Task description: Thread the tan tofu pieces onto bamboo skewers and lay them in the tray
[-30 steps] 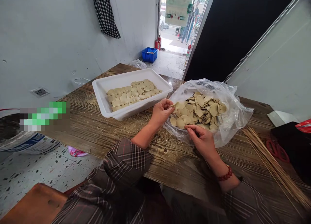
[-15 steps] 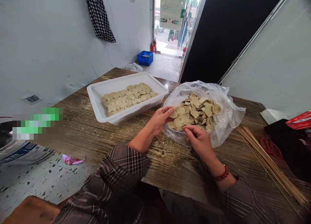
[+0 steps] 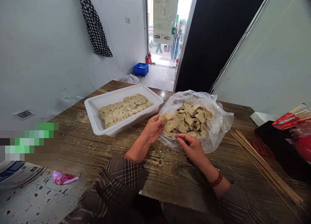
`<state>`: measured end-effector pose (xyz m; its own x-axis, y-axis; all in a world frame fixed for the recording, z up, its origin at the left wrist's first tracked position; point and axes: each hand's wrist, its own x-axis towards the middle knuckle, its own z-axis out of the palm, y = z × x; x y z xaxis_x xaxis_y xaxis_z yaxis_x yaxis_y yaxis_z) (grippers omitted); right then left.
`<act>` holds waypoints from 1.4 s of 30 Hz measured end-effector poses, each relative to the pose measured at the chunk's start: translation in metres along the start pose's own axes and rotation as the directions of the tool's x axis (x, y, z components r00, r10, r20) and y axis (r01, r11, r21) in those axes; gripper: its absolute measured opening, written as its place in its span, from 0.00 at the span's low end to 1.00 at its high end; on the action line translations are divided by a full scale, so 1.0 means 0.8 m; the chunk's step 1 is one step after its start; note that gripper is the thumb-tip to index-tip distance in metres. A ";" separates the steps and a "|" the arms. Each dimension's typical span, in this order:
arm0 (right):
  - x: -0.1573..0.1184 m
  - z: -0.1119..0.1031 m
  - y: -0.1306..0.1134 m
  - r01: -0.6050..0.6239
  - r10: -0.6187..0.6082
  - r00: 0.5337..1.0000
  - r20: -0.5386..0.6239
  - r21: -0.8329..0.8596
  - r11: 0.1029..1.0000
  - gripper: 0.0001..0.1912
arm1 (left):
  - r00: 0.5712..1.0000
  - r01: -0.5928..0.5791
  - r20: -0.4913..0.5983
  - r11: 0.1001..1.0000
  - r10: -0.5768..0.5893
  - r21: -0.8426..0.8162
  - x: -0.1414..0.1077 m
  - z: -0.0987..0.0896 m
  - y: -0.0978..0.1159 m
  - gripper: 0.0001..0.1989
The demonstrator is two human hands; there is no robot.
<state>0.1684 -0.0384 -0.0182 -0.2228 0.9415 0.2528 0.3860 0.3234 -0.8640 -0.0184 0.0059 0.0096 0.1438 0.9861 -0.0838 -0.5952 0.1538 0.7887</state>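
My left hand [image 3: 153, 130] is closed on several thin, round, beige slices [image 3: 170, 124] at the front left of a clear plastic bag. In my right hand [image 3: 191, 146] is a thin wooden skewer [image 3: 174, 131], pinched near its tip, which meets the held slices. Whether the tip has gone through a slice is too small to tell. A pile of the same loose slices [image 3: 194, 118] fills the open plastic bag [image 3: 216, 126] behind my hands. To the left, a white tray [image 3: 97, 125] holds skewered slices [image 3: 121, 110] laid in rows.
A bundle of bare skewers [image 3: 262, 162] lies on the wooden table [image 3: 102, 156] at right. Beyond it stand a black box [image 3: 269, 133] and red-wrapped chopsticks [image 3: 286, 118]. A blue crate [image 3: 141, 70] sits on the floor by the glass door, with people outside.
The view has tilted up and shifted slightly right. My hands still hold the slices and the skewer; the skewer tip now shows against a slice.
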 end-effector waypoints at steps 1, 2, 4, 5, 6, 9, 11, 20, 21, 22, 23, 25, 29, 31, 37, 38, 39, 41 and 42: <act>0.000 0.000 0.001 0.006 -0.006 1.000 -0.007 -0.013 1.000 0.16 | 1.000 0.001 -0.009 1.000 -0.001 -0.001 0.001 -0.001 0.000 0.18; 0.001 -0.001 0.002 0.010 -0.010 1.000 -0.013 -0.025 1.000 0.16 | 1.000 0.002 -0.016 1.000 -0.002 -0.002 0.002 -0.002 0.000 0.17; 0.002 -0.001 0.004 0.015 -0.017 1.000 -0.024 -0.043 0.999 0.16 | 1.000 0.008 -0.028 1.000 -0.008 0.000 0.002 -0.002 -0.001 0.16; 0.002 -0.001 0.005 0.020 -0.021 0.999 -0.025 -0.049 0.999 0.16 | 0.999 0.010 -0.032 1.000 -0.010 0.001 0.002 -0.002 -0.002 0.15; 0.003 -0.001 0.005 0.026 -0.027 0.999 -0.029 -0.053 0.998 0.16 | 0.999 0.012 -0.034 1.000 -0.012 0.001 0.002 -0.001 -0.003 0.15; 0.003 -0.001 0.007 0.048 -0.051 0.997 -0.054 -0.070 0.996 0.15 | 1.000 0.014 -0.022 1.000 -0.014 -0.001 -0.001 0.004 -0.006 0.14; 0.002 -0.001 0.008 0.061 -0.067 0.995 -0.072 -0.080 0.995 0.14 | 1.000 0.021 -0.013 1.000 -0.021 0.001 -0.003 0.007 -0.006 0.14; 0.006 -0.002 0.008 0.060 -0.068 0.992 -0.102 -0.084 0.995 0.14 | 0.998 0.054 0.012 0.998 -0.054 0.012 -0.007 0.023 -0.023 0.15; 0.006 -0.003 0.007 0.060 -0.069 0.992 -0.105 -0.086 0.994 0.14 | 0.998 0.053 0.024 0.998 -0.053 0.017 -0.007 0.025 -0.026 0.16; 0.006 -0.003 0.007 0.059 -0.069 0.992 -0.107 -0.090 0.994 0.14 | 0.998 0.053 0.036 0.998 -0.054 0.023 -0.007 0.026 -0.028 0.17; 0.006 -0.005 0.006 0.057 -0.067 0.992 -0.110 -0.094 0.994 0.14 | 0.997 0.054 0.046 0.998 -0.055 0.028 -0.006 0.026 -0.029 0.17; 0.007 -0.009 0.006 0.047 -0.059 0.990 -0.125 -0.098 0.994 0.15 | 0.997 0.054 0.047 0.998 -0.056 0.037 -0.005 0.025 -0.028 0.17; 0.013 -0.029 0.009 -0.011 -0.010 0.973 -0.229 -0.091 0.996 0.15 | 0.999 -0.017 -0.027 0.996 0.019 0.089 -0.001 0.016 -0.016 0.15; 0.017 -0.042 0.012 -0.041 0.016 0.951 -0.309 -0.077 0.996 0.16 | 0.994 -0.085 -0.055 0.981 0.095 0.174 0.002 0.011 -0.011 0.14; 0.023 -0.060 0.018 -0.037 0.046 0.903 -0.427 0.030 0.999 0.17 | 0.948 -0.265 0.044 0.708 0.315 0.655 0.012 -0.003 -0.016 0.06; 0.023 -0.060 0.018 -0.032 0.045 0.902 -0.429 0.038 0.999 0.17 | 0.933 -0.292 0.083 0.601 0.349 0.744 0.014 -0.006 -0.017 0.05; 0.023 -0.060 0.018 -0.029 0.044 0.904 -0.425 0.042 0.999 0.17 | 0.917 -0.311 0.124 0.486 0.379 0.816 0.015 -0.008 -0.018 0.05; 0.023 -0.059 0.016 -0.028 0.042 0.911 -0.411 0.041 0.999 0.17 | 0.893 -0.332 0.204 0.282 0.400 0.900 0.016 -0.014 -0.016 0.07; 0.022 -0.058 0.015 -0.025 0.039 0.913 -0.405 0.040 0.999 0.17 | 0.889 -0.341 0.244 0.206 0.387 0.917 0.017 -0.016 -0.015 0.08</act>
<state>0.2107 -0.0134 -0.0038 0.1744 0.9109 0.3739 0.3557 0.2958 -0.8865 -0.0196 0.0180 -0.0085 0.0899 0.9208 0.3795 0.5536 -0.3630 0.7495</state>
